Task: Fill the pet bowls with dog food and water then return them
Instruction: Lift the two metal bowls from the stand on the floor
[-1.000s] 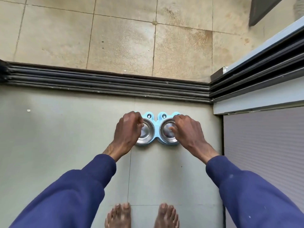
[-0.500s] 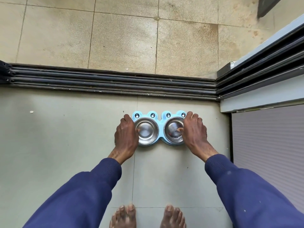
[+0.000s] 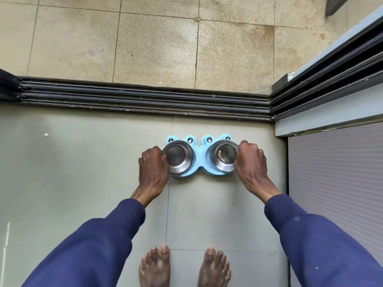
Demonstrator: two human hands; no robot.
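Lying on the floor (image 3: 83, 183) by the door track (image 3: 145, 98), the blue bowl stand (image 3: 200, 160) is gripped at its ends by left hand (image 3: 153, 168) and right hand (image 3: 250, 164); pick-up is judged underway; a level lift is needed.

left end of the blue holder (image 3: 200, 157) sits under left grip (image 3: 153, 168) | outer rim of right bowl (image 3: 223, 156) hidden by right grip (image 3: 251, 164) | speck in that bowl, reflection or bits, can't tell tbh | feet (image 3: 155, 268) cut off at bottom edge
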